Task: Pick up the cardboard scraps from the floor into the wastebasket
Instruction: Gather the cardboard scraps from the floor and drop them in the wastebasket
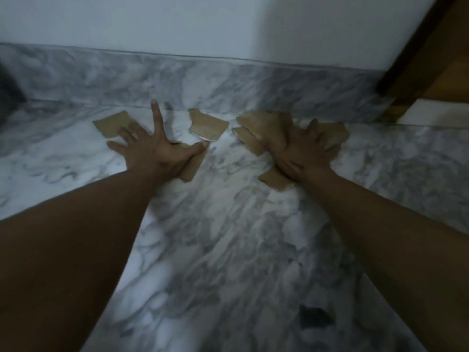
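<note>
Several brown cardboard scraps lie on the marble floor near the wall. My left hand [152, 146] is spread flat, fingers apart, resting over one scrap [191, 165] and touching the edge of a far-left scrap [111, 123]. Between my hands lies a loose scrap [208, 127]. My right hand [302, 153] presses down on a bunch of scraps [261, 128], fingers curled over them; another scrap [275, 180] pokes out under its wrist side. The view is blurred. No wastebasket is in view.
A grey marble skirting [228, 82] runs along the white wall behind the scraps. A brown wooden door frame [416, 67] stands at the right. A dark shape [7, 87] sits at the far left edge. A dark patch [314, 318] marks the near floor.
</note>
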The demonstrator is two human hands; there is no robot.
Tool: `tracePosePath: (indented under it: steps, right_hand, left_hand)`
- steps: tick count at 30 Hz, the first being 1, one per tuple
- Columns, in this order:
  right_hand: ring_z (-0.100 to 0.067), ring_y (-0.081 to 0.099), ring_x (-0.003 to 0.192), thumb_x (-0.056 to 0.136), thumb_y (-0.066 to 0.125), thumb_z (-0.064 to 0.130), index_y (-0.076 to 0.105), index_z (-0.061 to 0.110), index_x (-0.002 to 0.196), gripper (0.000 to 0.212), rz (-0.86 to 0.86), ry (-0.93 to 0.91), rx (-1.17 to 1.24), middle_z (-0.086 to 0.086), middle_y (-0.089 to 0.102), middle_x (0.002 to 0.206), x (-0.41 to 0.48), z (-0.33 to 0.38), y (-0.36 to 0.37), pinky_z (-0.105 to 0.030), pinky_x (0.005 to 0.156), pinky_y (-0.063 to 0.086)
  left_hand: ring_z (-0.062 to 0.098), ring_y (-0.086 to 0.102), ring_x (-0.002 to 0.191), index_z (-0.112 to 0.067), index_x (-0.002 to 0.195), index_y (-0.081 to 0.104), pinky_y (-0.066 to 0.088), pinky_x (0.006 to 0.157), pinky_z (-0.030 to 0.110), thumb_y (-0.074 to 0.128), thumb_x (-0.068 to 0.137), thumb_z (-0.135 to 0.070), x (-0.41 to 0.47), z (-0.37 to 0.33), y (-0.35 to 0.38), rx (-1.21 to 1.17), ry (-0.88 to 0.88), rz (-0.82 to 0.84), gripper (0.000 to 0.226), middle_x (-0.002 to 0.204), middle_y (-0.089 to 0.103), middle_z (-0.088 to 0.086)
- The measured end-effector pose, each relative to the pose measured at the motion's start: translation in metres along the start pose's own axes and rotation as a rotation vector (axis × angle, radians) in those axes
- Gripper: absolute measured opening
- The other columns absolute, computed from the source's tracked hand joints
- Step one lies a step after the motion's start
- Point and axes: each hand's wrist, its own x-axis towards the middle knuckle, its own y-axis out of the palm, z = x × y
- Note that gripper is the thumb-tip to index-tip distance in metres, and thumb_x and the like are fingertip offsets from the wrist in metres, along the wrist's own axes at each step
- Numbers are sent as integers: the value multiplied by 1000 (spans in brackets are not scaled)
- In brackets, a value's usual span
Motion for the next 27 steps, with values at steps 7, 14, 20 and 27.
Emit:
tracePosePath:
  steps: [7, 14, 20, 27]
  right_hand:
    - [-52, 17, 146, 66, 27, 101, 22, 45, 153, 104, -31, 6, -86, -25, 21, 161, 8, 41, 19, -78, 109, 5]
    - [-53, 9, 148, 57, 26, 106, 9, 28, 159, 130, 9, 52, -74, -23, 13, 164, 9, 50, 15, -80, 106, 0]
    - [-53, 7, 148, 69, 24, 99, -1, 35, 158, 112, 51, 22, -81, -18, 9, 166, -2, 54, 10, -81, 107, 1]
    - [-45, 26, 143, 71, 28, 98, 23, 27, 155, 110, -14, -44, -131, -17, 25, 160, -24, 40, 8, -74, 109, 17]
  left_hand:
    - [42, 43, 126, -37, 159, 14, 28, 107, 60, 28, 78, -91, 5, 1, 2, 116, 328, -139, 98, 136, 50, 22]
    - [41, 9, 152, -60, 148, 27, 1, 117, 68, 21, 88, -81, 16, 1, 3, 155, 432, 153, 64, 168, 14, -2]
    - [24, 26, 151, -37, 139, 57, 17, 118, 59, 36, 95, -69, -18, -2, 2, -3, 352, 1, 59, 165, 25, 5]
    - [30, 24, 149, -26, 130, 58, 18, 115, 57, 33, 85, -82, -52, -6, -2, 86, 313, -98, 76, 165, 25, 1]
